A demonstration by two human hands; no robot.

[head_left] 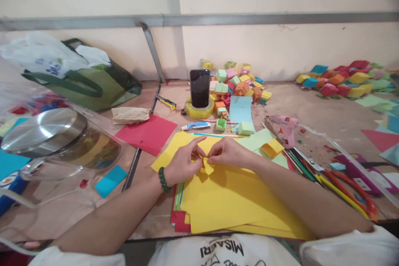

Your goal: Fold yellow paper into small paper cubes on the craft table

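Note:
Between my hands is a small folded piece of yellow paper, held above a stack of coloured paper sheets with yellow on top. My left hand, with a green bead bracelet at the wrist, is closed on the paper's left side. From the right, my right hand pinches the same paper with thumb and forefinger. Just beyond my hands lie an open light-green paper box and a closed light-green paper box. A folded yellow paper piece rests on light-green sheets to the right.
A phone stands on a yellow tape roll, beside a heap of coloured paper boxes. On the right are a pink glue gun, scissors and a purple power strip. A glass jar and green bag occupy the left.

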